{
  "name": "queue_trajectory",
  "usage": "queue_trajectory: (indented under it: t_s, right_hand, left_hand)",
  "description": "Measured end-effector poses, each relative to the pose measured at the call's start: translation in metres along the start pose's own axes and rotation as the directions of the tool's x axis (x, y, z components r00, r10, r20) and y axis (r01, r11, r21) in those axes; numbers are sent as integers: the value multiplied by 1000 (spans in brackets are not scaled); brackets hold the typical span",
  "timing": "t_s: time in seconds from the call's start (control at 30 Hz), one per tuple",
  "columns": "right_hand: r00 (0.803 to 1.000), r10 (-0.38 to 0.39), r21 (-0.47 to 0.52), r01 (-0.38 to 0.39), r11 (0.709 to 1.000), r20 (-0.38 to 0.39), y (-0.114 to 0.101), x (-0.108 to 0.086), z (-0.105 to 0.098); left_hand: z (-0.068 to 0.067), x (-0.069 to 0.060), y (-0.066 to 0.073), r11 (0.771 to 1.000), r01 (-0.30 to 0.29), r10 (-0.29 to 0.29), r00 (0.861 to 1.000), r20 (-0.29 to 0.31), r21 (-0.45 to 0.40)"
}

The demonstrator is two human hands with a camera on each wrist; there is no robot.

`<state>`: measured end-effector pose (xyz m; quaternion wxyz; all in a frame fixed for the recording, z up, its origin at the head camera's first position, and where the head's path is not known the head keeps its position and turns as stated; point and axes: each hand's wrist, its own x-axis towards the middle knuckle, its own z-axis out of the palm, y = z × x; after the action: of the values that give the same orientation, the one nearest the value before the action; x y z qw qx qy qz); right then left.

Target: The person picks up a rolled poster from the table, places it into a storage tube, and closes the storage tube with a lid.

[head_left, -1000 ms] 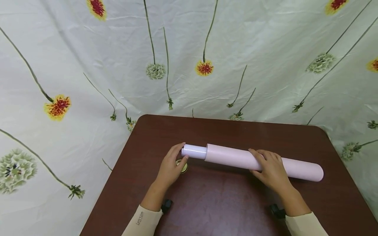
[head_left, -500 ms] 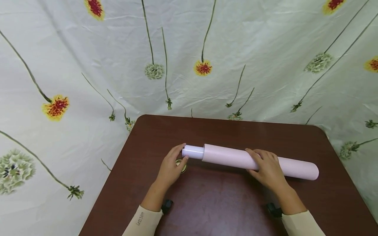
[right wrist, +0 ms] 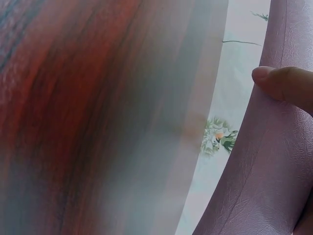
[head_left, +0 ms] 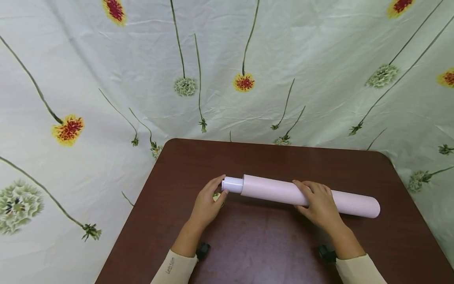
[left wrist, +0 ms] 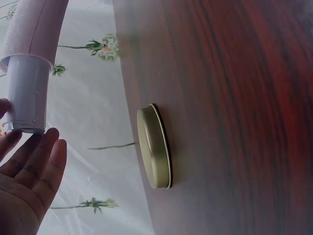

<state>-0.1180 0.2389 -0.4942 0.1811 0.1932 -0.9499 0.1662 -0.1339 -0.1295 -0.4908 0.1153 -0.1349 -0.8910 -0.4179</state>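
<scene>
A glossy white roll [head_left: 233, 184], with layered edges at its end in the left wrist view, sticks out of the open left end of a long pink cardboard tube [head_left: 269, 189]. My left hand [head_left: 205, 205] holds that exposed end between thumb and fingers, some fingertips touching the end face. Farther right, my right hand [head_left: 320, 205] grips the tube near its middle, the thumb on the near side and the fingers over the top. In the right wrist view the thumb [right wrist: 283, 83] presses on the textured pink wall. How far the roll reaches inside is hidden.
A round gold metal lid [left wrist: 155, 147] lies on the dark brown table [head_left: 248, 244] beside the left hand, partly covered by it in the head view. A floral cloth [head_left: 220, 59] hangs behind the table and along its left side.
The white roll has slid deeper into the pink tube, so less of it shows. The tube and right hand have shifted left, and the left hand has moved slightly right.
</scene>
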Motion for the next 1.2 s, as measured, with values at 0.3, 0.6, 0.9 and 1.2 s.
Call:
queue_trajectory:
  t_s: [0.3, 0.6, 0.9, 1.2]
  right_hand:
    - [1000, 9, 7, -9, 1000, 5, -4, 0, 3]
    - [1000, 20, 17, -20, 1000, 3, -6, 0, 7]
    - [1000, 16, 23, -16, 1000, 7, -9, 1, 11]
    - [1000, 14, 19, -14, 1000, 11, -11, 1, 12]
  left_hand:
    - [5, -2, 1, 999, -23, 23, 1000, -9, -45]
    - [7, -4, 0, 997, -61, 60, 998, -34, -40]
    - [10, -5, 0, 999, -28, 28, 1000, 5, -35]
    - [12, -4, 1, 999, -30, 30, 999, 11, -26]
